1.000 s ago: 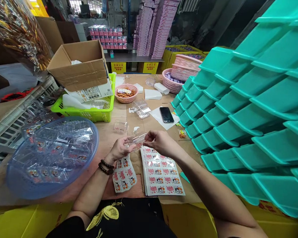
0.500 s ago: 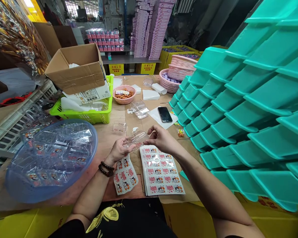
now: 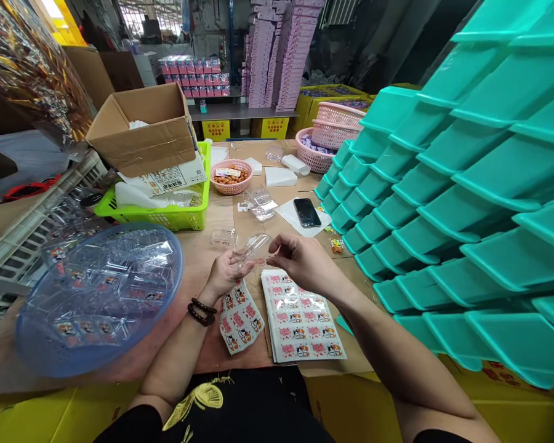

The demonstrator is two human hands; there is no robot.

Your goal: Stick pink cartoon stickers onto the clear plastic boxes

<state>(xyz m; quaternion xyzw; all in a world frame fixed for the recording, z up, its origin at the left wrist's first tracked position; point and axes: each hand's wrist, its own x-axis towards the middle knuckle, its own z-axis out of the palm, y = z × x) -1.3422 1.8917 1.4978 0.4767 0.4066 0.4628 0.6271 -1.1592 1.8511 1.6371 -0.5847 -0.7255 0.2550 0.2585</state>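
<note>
My left hand [image 3: 225, 274], with a dark bead bracelet at the wrist, is closed on a clear plastic box [image 3: 256, 247] and on the top of a small sticker sheet [image 3: 242, 320] that hangs below it. Just right of the box is my right hand [image 3: 293, 258], its fingers pinched; whatever they hold is too small to make out. A stack of cat sticker sheets [image 3: 305, 317] lies under my right hand. Another clear box [image 3: 223, 238] rests on the table beyond my left hand.
A blue basket [image 3: 178, 277] of clear boxes stands at the left, with a green basket [image 3: 175, 218] and a carton [image 3: 152, 141] behind. Ahead lie a pink basket [image 3: 231, 190] and a phone [image 3: 306, 212]. Stacked teal bins [image 3: 466, 203] rise at the right.
My left hand has tilted the clear box more upright, and the small sticker sheet has shifted right with it. My right hand has drawn slightly away from the box.
</note>
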